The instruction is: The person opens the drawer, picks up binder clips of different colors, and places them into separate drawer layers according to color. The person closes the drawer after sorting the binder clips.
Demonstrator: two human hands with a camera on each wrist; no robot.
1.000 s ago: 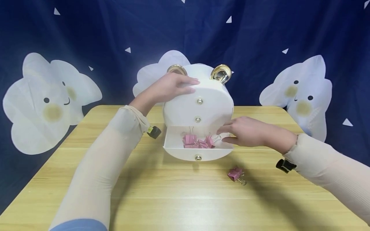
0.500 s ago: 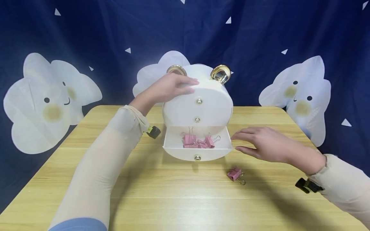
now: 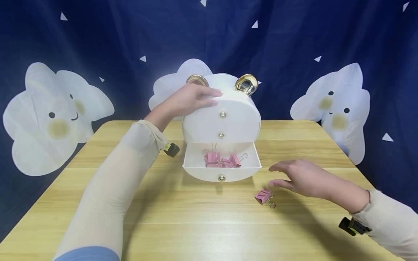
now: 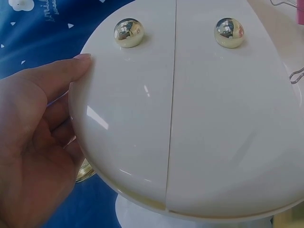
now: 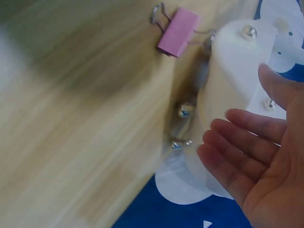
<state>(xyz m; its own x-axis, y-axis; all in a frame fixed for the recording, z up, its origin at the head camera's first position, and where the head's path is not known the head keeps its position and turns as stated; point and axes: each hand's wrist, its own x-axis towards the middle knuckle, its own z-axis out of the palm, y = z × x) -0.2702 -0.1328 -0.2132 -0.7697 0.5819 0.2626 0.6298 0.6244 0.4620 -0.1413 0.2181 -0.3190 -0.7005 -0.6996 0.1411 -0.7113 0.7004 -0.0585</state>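
Observation:
A white drawer box (image 3: 205, 125) with gold ears stands mid-table, its bottom drawer (image 3: 202, 174) pulled out. Several pink binder clips (image 3: 213, 159) lie in that drawer. On the box's upper left, my left hand (image 3: 189, 99) rests with fingers along the top; the left wrist view puts its thumb (image 4: 71, 71) at the front face's edge. One pink binder clip (image 3: 263, 196) lies on the table, right and in front of the drawer. My right hand (image 3: 310, 179) hovers just beyond it, fingers spread from the thumb and holding nothing; its palm (image 5: 275, 194) shows bare.
The wooden table (image 3: 196, 232) stretches out in front of the box. Round gold knobs (image 3: 222, 114) stick out from the drawer fronts. Behind the table hangs a dark blue curtain (image 3: 277, 43) with white clouds.
My right hand has left the open drawer, moving right and then down toward the lone binder clip on the table. My left hand has stayed on top of the box.

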